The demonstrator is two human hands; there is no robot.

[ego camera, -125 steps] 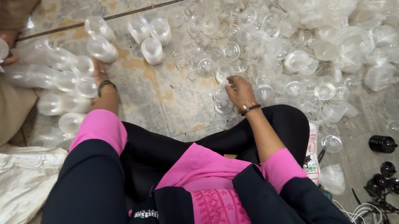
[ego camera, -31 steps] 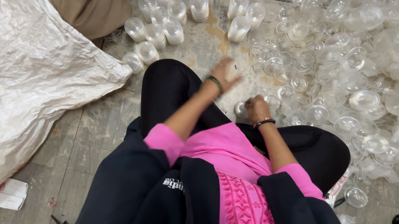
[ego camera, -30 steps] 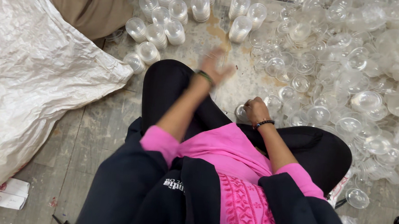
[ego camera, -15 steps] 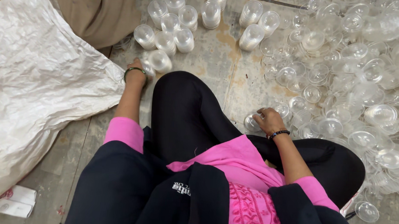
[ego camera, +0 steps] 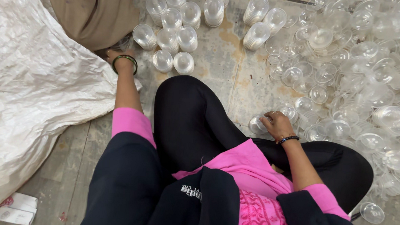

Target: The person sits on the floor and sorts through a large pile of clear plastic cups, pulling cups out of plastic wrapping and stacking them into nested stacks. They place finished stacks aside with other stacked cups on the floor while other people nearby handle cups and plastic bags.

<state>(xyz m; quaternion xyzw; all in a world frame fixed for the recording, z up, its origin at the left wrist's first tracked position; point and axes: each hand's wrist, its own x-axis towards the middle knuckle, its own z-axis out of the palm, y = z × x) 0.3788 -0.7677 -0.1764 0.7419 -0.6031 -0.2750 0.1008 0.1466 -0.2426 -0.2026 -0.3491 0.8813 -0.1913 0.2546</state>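
Dozens of clear plastic cups (ego camera: 347, 88) loose across floor (ego camera: 220, 77) toward right edge, judged light, thin, crush-prone, best taken at rim; right hand (ego camera: 277, 124) curled on 1 small stack (ego camera: 257, 125); left hand (ego camera: 120, 58) grip hidden by tan cloth (ego camera: 93, 11).

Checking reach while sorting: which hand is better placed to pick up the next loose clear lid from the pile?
Right. The right hand already rests on the loose clear lids; the left hand reaches toward the brown cloth, farther away.

Your left hand (ego camera: 114, 55): fingers hidden under tan cloth (ego camera: 93, 11). Right hand (ego camera: 277, 124) covers part of a clear cup (ego camera: 257, 125); grip unclear.
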